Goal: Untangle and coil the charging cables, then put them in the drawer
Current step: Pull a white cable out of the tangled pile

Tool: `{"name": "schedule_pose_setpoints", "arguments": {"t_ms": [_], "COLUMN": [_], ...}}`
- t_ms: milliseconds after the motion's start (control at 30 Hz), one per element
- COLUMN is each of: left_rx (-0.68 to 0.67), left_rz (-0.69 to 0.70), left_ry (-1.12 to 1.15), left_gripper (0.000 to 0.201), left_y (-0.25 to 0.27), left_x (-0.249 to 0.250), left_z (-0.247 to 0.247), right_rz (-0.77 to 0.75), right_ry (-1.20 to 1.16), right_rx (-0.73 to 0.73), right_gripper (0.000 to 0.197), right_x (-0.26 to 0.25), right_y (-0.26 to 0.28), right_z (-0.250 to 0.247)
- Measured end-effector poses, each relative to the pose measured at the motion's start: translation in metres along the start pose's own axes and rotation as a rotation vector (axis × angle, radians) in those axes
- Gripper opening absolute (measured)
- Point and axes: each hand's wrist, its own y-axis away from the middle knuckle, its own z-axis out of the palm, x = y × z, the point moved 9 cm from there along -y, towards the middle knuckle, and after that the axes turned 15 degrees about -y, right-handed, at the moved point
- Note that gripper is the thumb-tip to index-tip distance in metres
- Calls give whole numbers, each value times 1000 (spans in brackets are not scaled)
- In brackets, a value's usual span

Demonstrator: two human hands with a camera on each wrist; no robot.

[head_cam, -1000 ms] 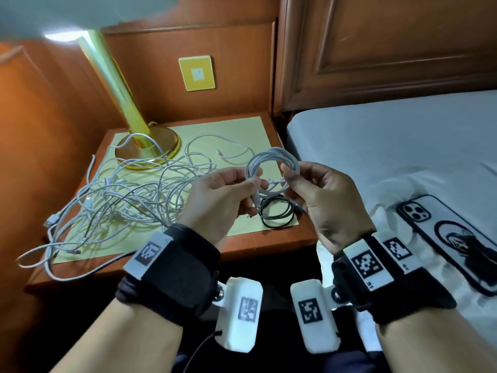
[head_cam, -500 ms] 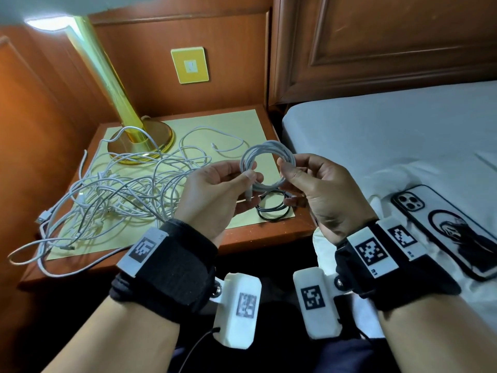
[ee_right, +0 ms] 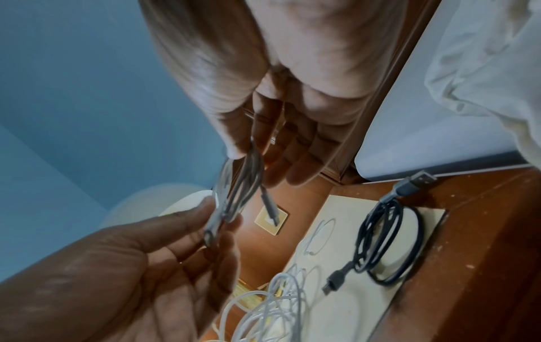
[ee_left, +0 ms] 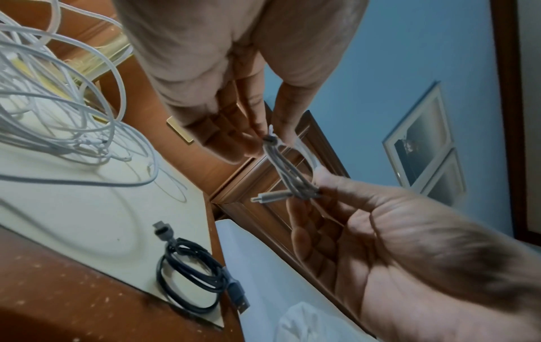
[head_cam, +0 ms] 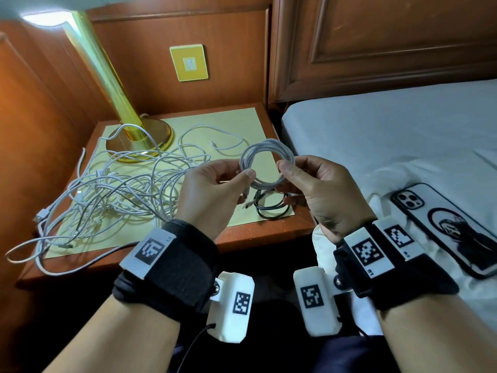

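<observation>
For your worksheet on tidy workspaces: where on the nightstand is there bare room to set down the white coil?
Bare mat lies behind the held white coil, right of the lamp base. The white tangle crowds the left; the black coil fills the front right corner.

1. A brass lamp stands at the back left of the bench, its round base on a pale yellow mat that covers most of the top.
2. A yellow wall plate sits on the wood panelling behind the bench.
3. A bed with a grey sheet lies just beside the bench, under a dark wooden headboard.
4. A phone lies face down on rumpled white bedding, its case printed with a ghost mask.
5. Two framed pictures hang on a blue wall.
</observation>
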Motion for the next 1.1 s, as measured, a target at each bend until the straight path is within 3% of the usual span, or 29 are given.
{"name": "schedule_pose_setpoints", "arguments": {"t_ms": [167, 267, 400, 533, 700, 867, 1100], "left_rx": [-11, -2, 51, 46, -10, -65, -92], "left_rz": [-27, -62, -65, -52, 1, 16, 15], "left_ry": [-47, -53, -148, -288, -482, -482, -427], "left_gripper": [19, 14, 4, 6, 7, 8, 5], "left_y": [-7, -21, -44, -67, -85, -90, -86], "left_x": [-8, -20, -36, -46, -48, -47, -39], "left_z": [3, -2, -14, -16, -17, -17, -20], "right_rz": [-77, -91, -15, 30, 100, 181, 164], "right_ry": [159, 197, 79, 90, 241, 366, 608], "right_rx": [77, 121, 199, 254, 218, 220, 237], "right_gripper": [14, 12, 13, 16, 16, 11, 33], "right_x": [6, 16, 34, 47, 64, 75, 66], "right_y": [-6, -20, -50, -84, -114, -129, -130], "right_z": [-12, -20, -27, -25, -11, -15, -14]}}
